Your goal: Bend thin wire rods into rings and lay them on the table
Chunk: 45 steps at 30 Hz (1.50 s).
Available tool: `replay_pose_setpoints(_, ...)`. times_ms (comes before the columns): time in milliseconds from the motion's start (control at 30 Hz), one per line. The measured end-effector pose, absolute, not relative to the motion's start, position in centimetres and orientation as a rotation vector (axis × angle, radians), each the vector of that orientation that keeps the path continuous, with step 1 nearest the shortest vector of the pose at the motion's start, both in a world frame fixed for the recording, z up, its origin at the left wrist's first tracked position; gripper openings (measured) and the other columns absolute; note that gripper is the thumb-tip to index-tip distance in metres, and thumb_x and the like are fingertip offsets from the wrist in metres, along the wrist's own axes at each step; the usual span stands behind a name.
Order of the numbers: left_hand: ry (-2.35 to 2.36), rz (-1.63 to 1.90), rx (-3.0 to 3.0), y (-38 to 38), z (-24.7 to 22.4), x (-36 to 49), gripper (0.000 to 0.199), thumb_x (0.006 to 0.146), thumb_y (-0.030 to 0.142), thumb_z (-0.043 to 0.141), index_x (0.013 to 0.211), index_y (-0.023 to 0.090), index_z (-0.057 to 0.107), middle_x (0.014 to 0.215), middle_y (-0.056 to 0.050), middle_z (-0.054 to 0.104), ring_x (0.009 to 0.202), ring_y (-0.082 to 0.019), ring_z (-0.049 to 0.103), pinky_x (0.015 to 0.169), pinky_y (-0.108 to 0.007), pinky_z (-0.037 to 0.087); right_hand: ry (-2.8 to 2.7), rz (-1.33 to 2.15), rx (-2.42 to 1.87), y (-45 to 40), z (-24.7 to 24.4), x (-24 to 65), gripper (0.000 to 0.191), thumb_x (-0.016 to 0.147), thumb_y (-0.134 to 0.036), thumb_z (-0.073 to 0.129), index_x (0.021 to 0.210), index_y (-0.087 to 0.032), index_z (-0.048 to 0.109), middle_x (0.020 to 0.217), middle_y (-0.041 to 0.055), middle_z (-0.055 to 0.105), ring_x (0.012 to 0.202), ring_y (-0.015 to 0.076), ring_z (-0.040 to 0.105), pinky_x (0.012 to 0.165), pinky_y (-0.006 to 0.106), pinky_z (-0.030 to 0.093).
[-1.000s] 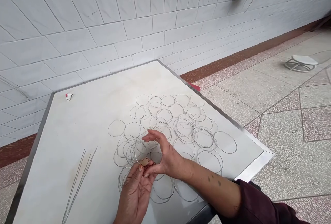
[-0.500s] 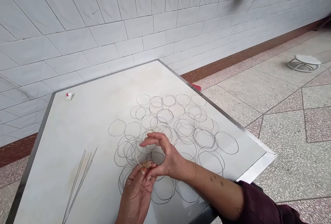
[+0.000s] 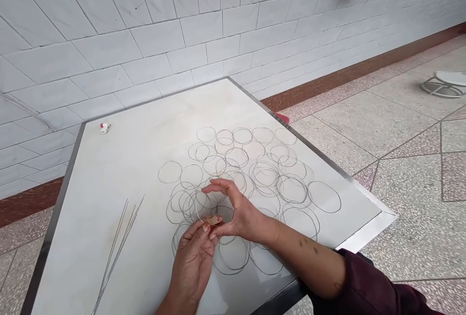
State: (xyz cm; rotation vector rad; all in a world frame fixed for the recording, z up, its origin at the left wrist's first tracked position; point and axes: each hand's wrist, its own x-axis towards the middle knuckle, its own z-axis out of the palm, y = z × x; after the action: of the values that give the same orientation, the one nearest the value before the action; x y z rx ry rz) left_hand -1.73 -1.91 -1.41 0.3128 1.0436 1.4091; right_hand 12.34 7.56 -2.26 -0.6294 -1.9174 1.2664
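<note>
My left hand (image 3: pixel 192 259) pinches a thin metal wire ring (image 3: pixel 197 204) at its near side, with thumb and fingers closed. A small tan piece (image 3: pixel 214 219) shows at the pinched spot; whether it is a tape wrap on a finger or a separate piece, I cannot tell. My right hand (image 3: pixel 242 215) curves in a C around the same ring. Its fingertips touch the ring's far side, and its thumb lies at the near side, close to my left fingertips. Under and beyond both hands, many overlapping wire rings (image 3: pixel 324 197) lie flat on the white table (image 3: pixel 145 145).
Several straight wires (image 3: pixel 118 252) lie in a loose bundle at the table's left. Two small white and red objects (image 3: pixel 105 128) sit near the far left corner. A tiled wall (image 3: pixel 153 48) stands behind the table. A round white stool (image 3: pixel 444 83) is on the floor at right.
The whole view has shifted slightly, with the table appearing a little right and higher. Both hands keep their hold on the wire ring with almost the same pose.
</note>
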Motion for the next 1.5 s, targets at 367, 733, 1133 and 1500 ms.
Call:
replay_pose_setpoints(367,1.129,1.453,0.258,-1.3,-0.9,-2.3,0.025,0.071,0.034,0.086,0.086,0.016,0.077,0.095,-0.009,0.076,0.088,-0.019,0.070,0.091,-0.034,0.053,-1.630,1.455,-0.910,7.9,-1.9,12.5,0.025,0.098,-0.041,0.052,0.119,-0.026,0.055,0.089,0.0009,0.062,0.072,0.0143,0.060,0.069,0.032,0.052)
replay_pose_setpoints(733,1.207,1.422,0.293,-1.0,-1.3,-2.8,0.032,0.070,0.034,0.087,0.095,0.016,0.079,0.093,-0.010,0.077,0.080,-0.017,0.070,0.078,-0.032,0.058,-1.531,1.470,-1.024,7.9,-2.1,12.3,0.019,0.095,-0.039,0.056,0.108,-0.025,0.059,0.078,-0.0022,0.062,0.055,0.0108,0.055,0.051,0.024,0.048)
replay_pose_setpoints(1133,1.197,1.450,0.312,-1.1,-0.9,-2.8,0.032,0.075,0.039,0.083,0.098,0.017,0.079,0.097,-0.011,0.077,0.087,-0.020,0.071,0.088,-0.036,0.057,-1.575,1.416,-1.077,7.9,-2.3,12.3,0.021,0.095,-0.040,0.055,0.110,-0.026,0.059,0.080,-0.0012,0.061,0.056,0.0118,0.056,0.047,0.024,0.050)
replay_pose_setpoints(1500,1.291,1.441,0.399,-1.0,-1.0,-3.1,0.032,0.074,0.038,0.083,0.099,0.019,0.080,0.092,-0.008,0.075,0.086,-0.019,0.067,0.083,-0.033,0.056,-1.597,1.416,-1.081,7.8,-2.1,12.4,0.021,0.095,-0.039,0.055,0.110,-0.025,0.060,0.081,-0.0010,0.062,0.055,0.0110,0.054,0.048,0.024,0.050)
